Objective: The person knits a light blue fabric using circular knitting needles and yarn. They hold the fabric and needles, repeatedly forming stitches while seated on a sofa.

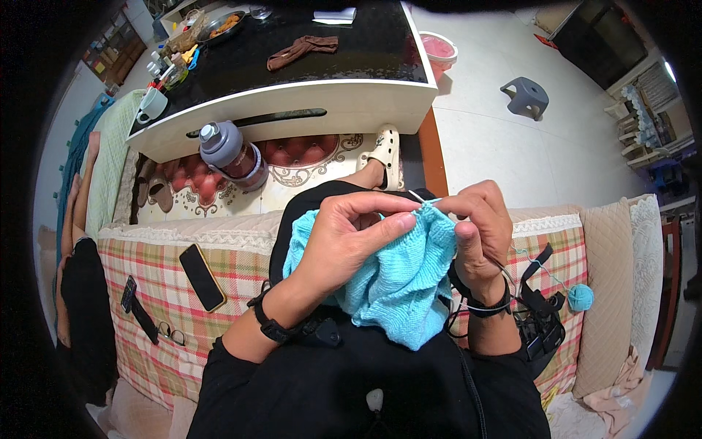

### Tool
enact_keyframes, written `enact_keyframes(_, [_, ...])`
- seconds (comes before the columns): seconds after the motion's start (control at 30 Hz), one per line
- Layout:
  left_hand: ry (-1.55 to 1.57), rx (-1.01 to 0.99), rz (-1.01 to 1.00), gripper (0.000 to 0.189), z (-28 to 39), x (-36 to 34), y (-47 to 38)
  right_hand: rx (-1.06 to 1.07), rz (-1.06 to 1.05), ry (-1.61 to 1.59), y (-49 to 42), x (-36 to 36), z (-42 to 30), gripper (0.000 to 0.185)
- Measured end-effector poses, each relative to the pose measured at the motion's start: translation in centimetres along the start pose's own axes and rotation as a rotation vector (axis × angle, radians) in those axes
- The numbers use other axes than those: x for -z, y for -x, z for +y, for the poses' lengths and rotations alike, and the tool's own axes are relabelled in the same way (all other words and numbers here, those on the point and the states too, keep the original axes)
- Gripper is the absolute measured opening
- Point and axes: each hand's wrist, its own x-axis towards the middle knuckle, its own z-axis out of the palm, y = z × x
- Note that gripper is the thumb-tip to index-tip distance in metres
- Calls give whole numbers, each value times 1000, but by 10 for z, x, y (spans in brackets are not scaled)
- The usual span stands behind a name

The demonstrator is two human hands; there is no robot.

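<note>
A piece of turquoise knitting (403, 285) lies bunched over my lap. My left hand (356, 228) pinches its upper edge between thumb and fingers, where the pale tip of a knitting needle (417, 195) pokes out. Close beside it, my right hand (480, 230) has its index finger at the same edge, with turquoise yarn by the fingertip; whether it grips a second needle is hidden. A thin cable or cord loops below the right wrist. From a small ball of turquoise yarn (581, 297) on the sofa at the right, a strand runs towards my right hand.
On the plaid sofa cover (247, 274) lie a phone (202, 277), a remote control (129, 294), eyeglasses (171, 333) and a black strapped bundle (540, 324). A large bottle (233, 156) stands before the black-topped table (241, 77). Another person (88, 291) sits at the far left. A grey stool (525, 97) stands beyond.
</note>
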Motion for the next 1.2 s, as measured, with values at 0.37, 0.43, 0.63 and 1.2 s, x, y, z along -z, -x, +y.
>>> enact_keyframes(0.37, [31,-41,88,18,-1,-3,0,103,130,86,8,4,-4,30])
enact_keyframes(0.43, [60,-42,99,18,-1,-3,0,121,137,149,7,2,-6,30])
enact_keyframes(0.63, [72,-5,75,19,-2,-4,1,202,8,365,3,1,-8,43])
enact_keyframes(1.2, [70,-16,18,20,-1,-2,1,96,29,-57,2,4,0,30])
